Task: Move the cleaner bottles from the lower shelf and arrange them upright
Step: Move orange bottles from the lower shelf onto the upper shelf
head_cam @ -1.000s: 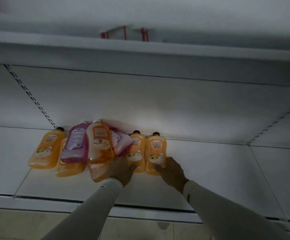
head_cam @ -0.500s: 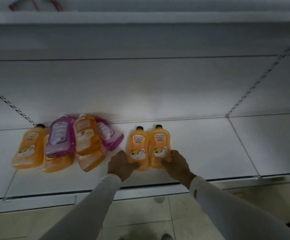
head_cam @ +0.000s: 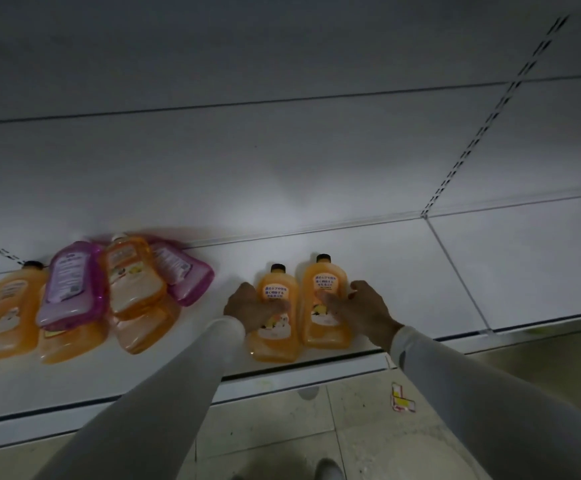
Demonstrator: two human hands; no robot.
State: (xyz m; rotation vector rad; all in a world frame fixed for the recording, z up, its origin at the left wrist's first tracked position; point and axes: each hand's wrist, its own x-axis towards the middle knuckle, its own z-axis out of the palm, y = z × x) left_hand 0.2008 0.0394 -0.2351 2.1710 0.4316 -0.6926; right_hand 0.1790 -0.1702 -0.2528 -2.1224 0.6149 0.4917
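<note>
Two orange cleaner bottles with black caps lie side by side on the white lower shelf (head_cam: 420,271), near its front edge. My left hand (head_cam: 249,308) grips the left orange bottle (head_cam: 275,337) around its middle. My right hand (head_cam: 363,308) grips the right orange bottle (head_cam: 323,327) from its right side. To the left lies a loose pile of bottles: a pink bottle (head_cam: 70,285) on top, another pink bottle (head_cam: 185,275) at the back, and several orange bottles (head_cam: 133,278) lying flat, partly stacked.
The shelf's back panel (head_cam: 282,150) rises behind the bottles, with a slotted upright (head_cam: 483,133) at the right. Below the shelf's front lip is a tiled floor (head_cam: 368,427) with a small red and yellow paper scrap (head_cam: 401,403). A shoe tip (head_cam: 328,471) shows at the bottom.
The view has tilted down and come closer to the shelf. Both hands have closed further around the two orange bottles, which sit nearer the shelf's front edge.
</note>
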